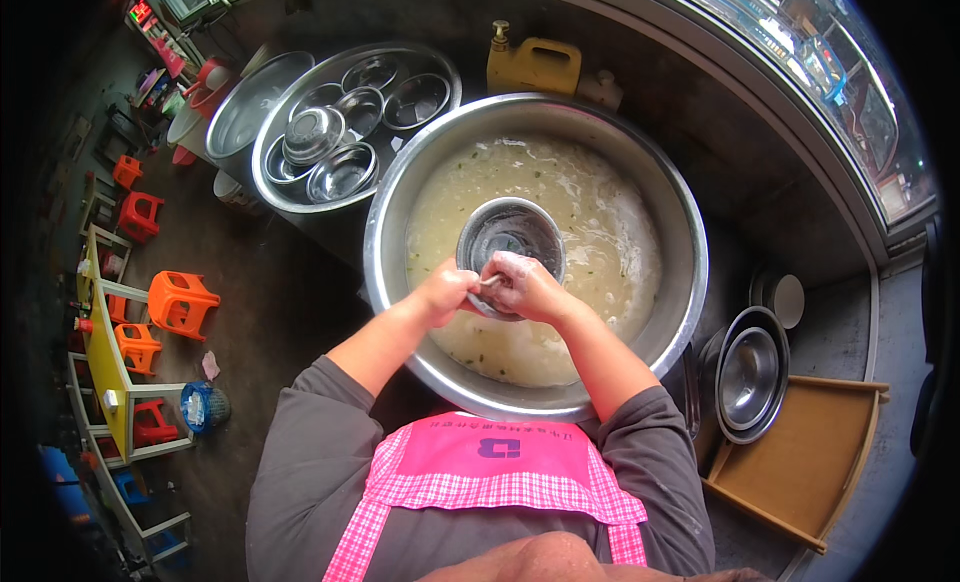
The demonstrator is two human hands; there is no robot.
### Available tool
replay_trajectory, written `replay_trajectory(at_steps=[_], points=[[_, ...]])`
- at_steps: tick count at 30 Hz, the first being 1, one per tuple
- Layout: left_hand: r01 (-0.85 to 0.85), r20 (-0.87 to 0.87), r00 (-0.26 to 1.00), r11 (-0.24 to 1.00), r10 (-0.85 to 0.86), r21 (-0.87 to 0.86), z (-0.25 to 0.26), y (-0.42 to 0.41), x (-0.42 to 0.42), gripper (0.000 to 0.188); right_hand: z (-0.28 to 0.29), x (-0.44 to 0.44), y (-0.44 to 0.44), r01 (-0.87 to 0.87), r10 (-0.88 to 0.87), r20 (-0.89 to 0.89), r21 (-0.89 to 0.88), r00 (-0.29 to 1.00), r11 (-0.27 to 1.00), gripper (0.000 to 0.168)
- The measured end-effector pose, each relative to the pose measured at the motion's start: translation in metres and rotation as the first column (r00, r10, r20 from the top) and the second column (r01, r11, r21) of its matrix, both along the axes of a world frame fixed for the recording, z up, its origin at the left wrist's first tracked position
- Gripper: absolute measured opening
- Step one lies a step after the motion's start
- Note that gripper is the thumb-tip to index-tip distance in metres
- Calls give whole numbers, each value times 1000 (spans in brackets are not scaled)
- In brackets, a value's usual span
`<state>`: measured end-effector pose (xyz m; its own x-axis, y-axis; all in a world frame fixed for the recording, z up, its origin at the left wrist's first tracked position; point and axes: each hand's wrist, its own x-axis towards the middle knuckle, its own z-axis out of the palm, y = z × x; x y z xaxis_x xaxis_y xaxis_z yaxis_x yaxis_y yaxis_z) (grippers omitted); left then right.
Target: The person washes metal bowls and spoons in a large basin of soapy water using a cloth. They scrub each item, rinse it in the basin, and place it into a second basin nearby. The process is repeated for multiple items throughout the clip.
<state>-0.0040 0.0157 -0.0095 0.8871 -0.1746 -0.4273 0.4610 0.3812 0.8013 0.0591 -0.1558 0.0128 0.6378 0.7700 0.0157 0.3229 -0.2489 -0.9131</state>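
A round stainless steel bowl is held tilted over a large steel basin of cloudy, pale liquid with green bits floating in it. My left hand grips the bowl's near left rim. Inside the bowl's near side is my right hand, its fingers curled and wet with whitish suds. A small pale strip shows between the two hands; what it is cannot be made out. The fingertips of my right hand are hidden.
Behind left, a wide steel basin contains several steel bowls. A yellow plastic jug with a pump stands behind the large basin. Nested steel bowls rest by a wooden tray at right. Orange stools stand on the floor left.
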Motion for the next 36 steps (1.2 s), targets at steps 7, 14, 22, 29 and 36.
replay_trajectory(at_steps=[7, 14, 22, 29, 36], points=[[158, -191, 973, 976, -127, 152, 14, 8, -8, 48, -2, 14, -10, 30, 217, 671, -336, 708, 941, 7], [162, -113, 983, 976, -146, 147, -6, 18, -1, 36, -11, 17, -7, 228, 108, 794, -298, 598, 927, 7], [-182, 212, 977, 396, -33, 900, -13, 60, 57, 52, -11, 24, -18, 175, 29, 595, -283, 803, 943, 11], [404, -444, 815, -184, -371, 896, -53, 38, 99, 35, 3, 48, -33, 390, -342, 714, 105, 611, 915, 11], [530, -503, 759, -57, -414, 846, -25, 39, 115, 25, 7, 56, -44, 423, -445, 615, 192, 651, 885, 13]])
